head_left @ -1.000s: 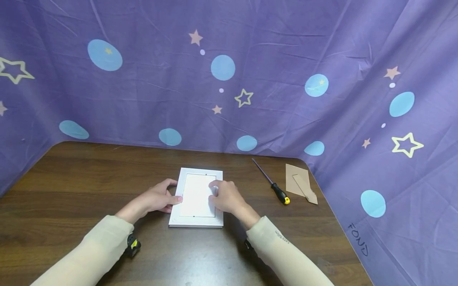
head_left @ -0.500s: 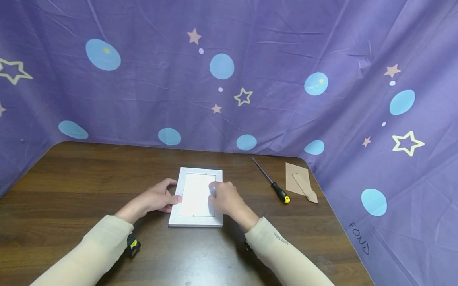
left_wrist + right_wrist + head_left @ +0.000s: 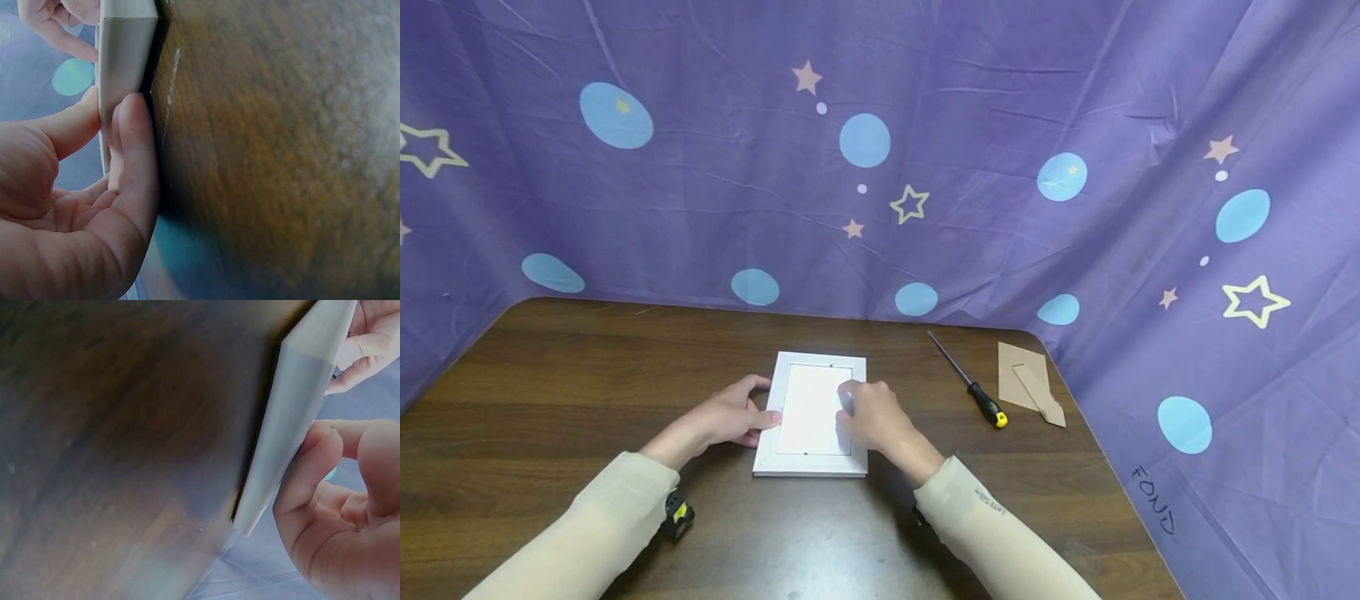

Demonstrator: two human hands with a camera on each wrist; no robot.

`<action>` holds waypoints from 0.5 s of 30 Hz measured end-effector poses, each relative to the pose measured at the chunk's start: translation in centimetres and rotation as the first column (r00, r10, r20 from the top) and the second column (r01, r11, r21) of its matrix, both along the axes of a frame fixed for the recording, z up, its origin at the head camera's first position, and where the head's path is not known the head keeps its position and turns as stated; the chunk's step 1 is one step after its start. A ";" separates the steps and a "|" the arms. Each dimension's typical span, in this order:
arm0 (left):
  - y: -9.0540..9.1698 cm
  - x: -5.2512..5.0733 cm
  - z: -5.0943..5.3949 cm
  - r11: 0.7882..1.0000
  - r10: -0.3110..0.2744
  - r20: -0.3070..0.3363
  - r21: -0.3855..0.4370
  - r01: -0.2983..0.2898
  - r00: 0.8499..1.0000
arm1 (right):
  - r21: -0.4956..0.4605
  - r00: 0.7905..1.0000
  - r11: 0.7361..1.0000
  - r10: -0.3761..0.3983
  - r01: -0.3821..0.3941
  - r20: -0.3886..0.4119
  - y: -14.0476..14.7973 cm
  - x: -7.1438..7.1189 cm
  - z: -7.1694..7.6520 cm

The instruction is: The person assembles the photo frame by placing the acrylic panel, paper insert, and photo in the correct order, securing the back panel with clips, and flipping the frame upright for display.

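A white picture frame lies on the brown table, its white inner panel facing up, with small dark tabs at the panel's border. My left hand grips the frame's left side, thumb on the top face. The left wrist view shows that hand with fingers against the outer edge of the frame. My right hand rests on the right part, bent index finger and thumb apart on the panel. In the right wrist view the right hand touches the far face of the frame; its exact contact is hidden.
A screwdriver with a black and yellow handle lies right of the frame. Beyond it, near the table's right edge, is a brown backing board with a stand leg. A purple patterned curtain surrounds the table.
My right hand has shifted very slightly on the panel since the earliest view. The left hand and the picture frame hold nearly the same place.
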State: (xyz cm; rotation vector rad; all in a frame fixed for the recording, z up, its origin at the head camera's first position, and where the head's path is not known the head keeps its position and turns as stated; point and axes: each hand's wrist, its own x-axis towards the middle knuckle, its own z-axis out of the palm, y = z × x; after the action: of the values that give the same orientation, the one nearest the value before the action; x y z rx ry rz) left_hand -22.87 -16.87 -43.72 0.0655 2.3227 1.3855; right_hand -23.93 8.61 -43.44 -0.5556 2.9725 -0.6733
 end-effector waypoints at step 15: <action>0.0 0.0 0.0 1.000 0.004 0.001 -0.009 -0.004 1.000 | -0.172 0.994 0.985 -0.029 0.011 -0.102 3.8 -1.3 2.2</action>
State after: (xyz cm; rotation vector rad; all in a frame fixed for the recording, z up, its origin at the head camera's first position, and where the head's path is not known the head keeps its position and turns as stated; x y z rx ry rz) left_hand -22.86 -16.88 -43.74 0.0568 2.3294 1.3763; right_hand -25.27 12.38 -41.24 -0.5890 3.0382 -0.9373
